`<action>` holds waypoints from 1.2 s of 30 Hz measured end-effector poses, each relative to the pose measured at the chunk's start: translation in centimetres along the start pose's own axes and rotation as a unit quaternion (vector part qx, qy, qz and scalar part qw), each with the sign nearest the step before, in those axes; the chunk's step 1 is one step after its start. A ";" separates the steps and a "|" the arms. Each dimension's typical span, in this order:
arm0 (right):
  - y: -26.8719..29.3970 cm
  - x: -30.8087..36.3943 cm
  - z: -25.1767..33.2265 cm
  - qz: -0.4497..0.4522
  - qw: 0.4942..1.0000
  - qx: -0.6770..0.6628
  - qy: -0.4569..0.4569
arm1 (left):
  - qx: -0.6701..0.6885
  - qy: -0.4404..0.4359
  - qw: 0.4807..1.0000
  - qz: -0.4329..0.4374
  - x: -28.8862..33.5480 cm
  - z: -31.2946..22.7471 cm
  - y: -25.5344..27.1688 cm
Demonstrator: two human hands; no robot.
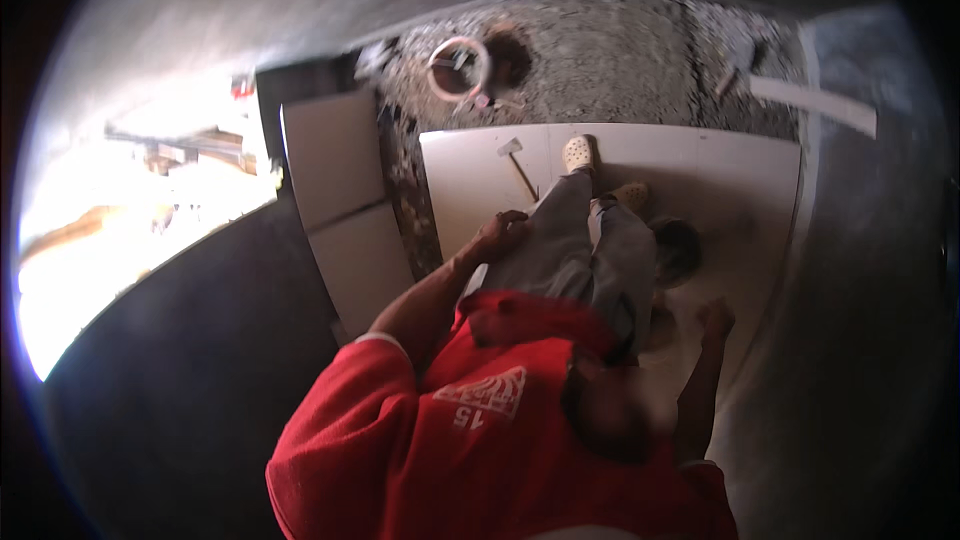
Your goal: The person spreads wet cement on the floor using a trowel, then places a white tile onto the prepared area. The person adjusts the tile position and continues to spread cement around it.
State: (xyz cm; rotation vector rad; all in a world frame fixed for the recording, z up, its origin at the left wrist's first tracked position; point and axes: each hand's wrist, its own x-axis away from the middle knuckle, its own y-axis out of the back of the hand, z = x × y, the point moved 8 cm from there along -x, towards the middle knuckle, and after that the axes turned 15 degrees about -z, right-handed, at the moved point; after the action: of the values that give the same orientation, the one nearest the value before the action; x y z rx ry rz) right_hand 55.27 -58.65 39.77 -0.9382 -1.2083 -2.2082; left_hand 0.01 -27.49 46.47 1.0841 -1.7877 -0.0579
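Observation:
My left hand [502, 236] hangs beside my grey-trousered thigh, its fingers curled, and no object shows in it. Off to the right, my right hand [715, 320] is closed like a fist over the pale floor; it is a little blurred, and nothing sticks out of it. Beyond the left hand a hammer-like tool [518, 170] with a pale head and wooden handle lies on large pale tiles [470, 155]. A dark round vessel [677, 252] stands beside my legs, nearer the right hand.
Grey rubble [620, 55] borders the tiles at the far side, with a pinkish pipe ring [484, 68] in it. Another hammer-like tool [738, 65] and a white strip [815, 104] lie far right. Pale panels [335, 160] stand left, near a bright opening. Grey walls close in both sides.

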 end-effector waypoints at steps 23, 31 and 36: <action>-24.0 1.3 48.0 0.173 0.768 0.432 0.439 | 0.395 0.330 0.850 -0.116 21.1 -2.8 -6.9; -32.0 7.0 47.2 0.195 0.814 0.429 0.340 | 0.413 0.368 0.824 -0.124 21.4 0.9 -10.3; -31.7 8.7 40.3 0.164 0.683 0.535 0.471 | 0.514 0.314 0.794 -0.086 20.6 1.1 -9.0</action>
State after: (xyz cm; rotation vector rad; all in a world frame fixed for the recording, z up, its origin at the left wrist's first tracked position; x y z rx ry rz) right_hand 42.53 -8.42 44.34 0.4357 -1.2726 -0.9801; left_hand 2.98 -47.51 56.39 1.7337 -1.0224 1.1613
